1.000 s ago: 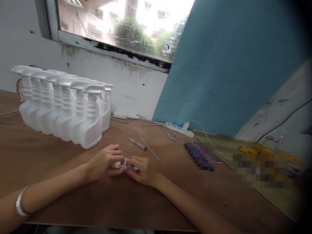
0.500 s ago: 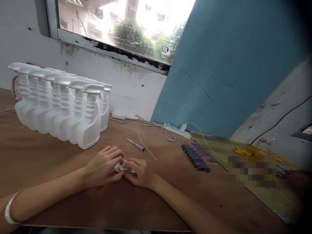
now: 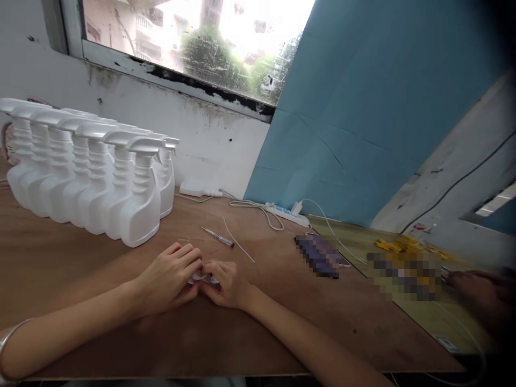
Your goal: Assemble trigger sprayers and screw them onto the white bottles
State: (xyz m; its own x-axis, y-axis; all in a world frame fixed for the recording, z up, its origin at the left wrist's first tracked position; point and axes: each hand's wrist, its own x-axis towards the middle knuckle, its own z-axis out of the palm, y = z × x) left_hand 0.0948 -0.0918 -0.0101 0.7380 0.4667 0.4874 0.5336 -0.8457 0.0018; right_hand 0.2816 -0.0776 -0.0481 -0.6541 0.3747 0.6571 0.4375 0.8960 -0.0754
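Above the wooden tabletop (image 3: 290, 317), my left hand (image 3: 167, 279) and my right hand (image 3: 229, 284) meet with fingers curled. Between their fingertips, both grip a small white plastic part (image 3: 210, 279). Most of this part is covered by the fingers, so its exact kind does not show. Just beyond my right hand lies a thin screwdriver (image 3: 221, 238) with a clear handle. Beside it, a thin white tube (image 3: 238, 239) rests on the table. To the left, several white spray bottles (image 3: 139, 220) stand upright in close rows, trigger heads on.
At the back are a white power strip (image 3: 288, 215) with a plug in it and a coiled cable (image 3: 258, 206). A dark phone-like object (image 3: 320, 255), partly blurred out, lies at right. Farther right, another person's hand (image 3: 471, 287) is near yellow items (image 3: 397, 244).
The view has shifted a little, moving the whole scene slightly left. My hands remain together on the white part, fingers now covering more of it. The other person's hand shows more.
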